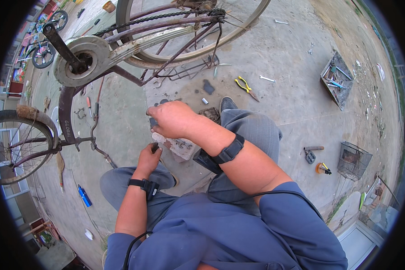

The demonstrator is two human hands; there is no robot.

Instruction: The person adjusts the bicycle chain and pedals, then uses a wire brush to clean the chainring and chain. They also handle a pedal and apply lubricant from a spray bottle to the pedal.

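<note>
My left hand (148, 161) is closed around a small dark piece (155, 147) whose kind I cannot make out. Just above it, my right hand (175, 119) reaches across with curled fingers. A dark grey patch (153, 122) shows between its thumb and forefinger; whether that is a held thing or ground behind cannot be told. Under my right wrist lies a pale, crumpled plastic wrapping (182, 147) with metal parts on it. A brownish cloth-like lump (210, 114) sits beside my right foot. Ahead stands an upturned bicycle, its frame (66, 112) and crank (65, 48) nearest my hands.
Yellow-handled pliers (246, 88), a wrench (267, 78) and a small metal cylinder (205, 101) lie on the concrete. Farther right are a tool tray (336, 81), a wire basket (354, 161) and a pedal (310, 157). A screwdriver (89, 107) and blue bottle (84, 195) lie left.
</note>
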